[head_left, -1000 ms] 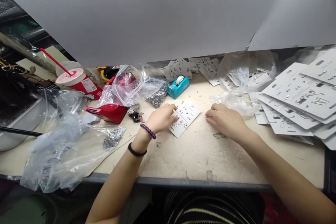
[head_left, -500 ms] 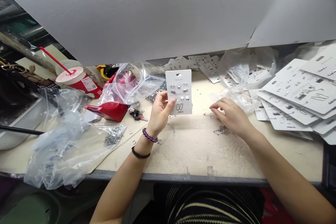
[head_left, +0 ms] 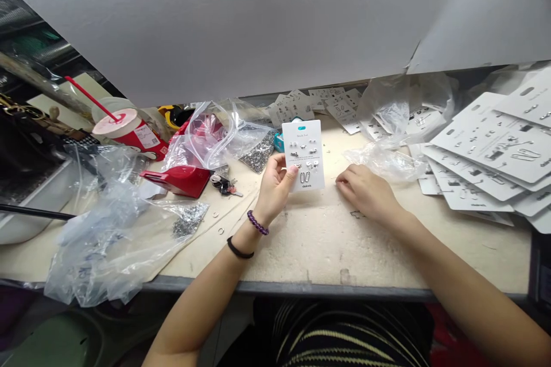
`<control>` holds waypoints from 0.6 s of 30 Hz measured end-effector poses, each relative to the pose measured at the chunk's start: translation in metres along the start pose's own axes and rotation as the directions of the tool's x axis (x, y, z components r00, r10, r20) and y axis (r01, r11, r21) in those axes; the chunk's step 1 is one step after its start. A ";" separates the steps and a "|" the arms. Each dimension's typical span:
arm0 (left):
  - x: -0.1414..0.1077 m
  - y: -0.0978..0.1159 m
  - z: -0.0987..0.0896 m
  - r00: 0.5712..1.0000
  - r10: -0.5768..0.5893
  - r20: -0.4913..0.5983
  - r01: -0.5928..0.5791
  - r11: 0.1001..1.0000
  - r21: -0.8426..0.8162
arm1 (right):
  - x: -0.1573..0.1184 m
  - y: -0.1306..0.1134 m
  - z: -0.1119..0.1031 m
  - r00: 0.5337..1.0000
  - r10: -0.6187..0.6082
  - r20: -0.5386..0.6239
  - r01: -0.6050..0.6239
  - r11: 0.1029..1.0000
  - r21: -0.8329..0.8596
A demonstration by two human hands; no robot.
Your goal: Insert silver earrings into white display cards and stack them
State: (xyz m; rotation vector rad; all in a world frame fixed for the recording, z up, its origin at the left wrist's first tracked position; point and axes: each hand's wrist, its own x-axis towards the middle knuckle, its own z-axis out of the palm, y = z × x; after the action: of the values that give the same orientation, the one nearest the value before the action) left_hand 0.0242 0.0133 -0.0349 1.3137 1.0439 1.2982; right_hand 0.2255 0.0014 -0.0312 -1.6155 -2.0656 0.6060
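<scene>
The **left hand** (head_left: 278,192) pinches a white rectangular earring card (head_left: 303,152) upright, thumb on its face, fingers behind. The **right hand** (head_left: 365,192) rests just right of it, fingers pressed together on the worn cream bench top (head_left: 327,246). Bare bench stretches nearer, to the dark metal front edge (head_left: 301,287).

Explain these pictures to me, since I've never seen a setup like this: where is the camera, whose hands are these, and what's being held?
There's no machine here: these are a person's two bare hands, seen from a single camera worn on their head, looking forward and down. The left hand holds up a white card of small silver jewellery. The right hand rests on a pale workbench, with nothing visible in it. More white cards lie in overlapping piles to the right. Clear plastic bags and a bag of small silver pieces lie to the left.
</scene>
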 end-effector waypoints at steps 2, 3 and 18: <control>0.000 -0.002 0.000 1.000 0.000 0.000 0.000 1.000 -0.004 | 0.000 0.004 -0.005 0.998 0.056 0.007 -0.057 0.985 0.164; 0.000 -0.002 0.000 1.000 0.000 0.000 0.000 1.000 -0.009 | 0.000 0.005 -0.008 0.996 0.083 0.015 -0.084 0.964 0.252; -0.012 -0.005 0.031 0.975 0.019 0.221 0.028 0.978 -0.206 | -0.013 -0.016 0.004 0.979 0.003 -0.204 0.119 0.802 0.585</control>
State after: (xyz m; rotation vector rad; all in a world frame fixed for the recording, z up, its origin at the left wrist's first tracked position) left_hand 0.0545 0.0001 -0.0399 1.2619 0.7339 1.1908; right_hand 0.2139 -0.0151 -0.0260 -1.1764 -1.5508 0.9236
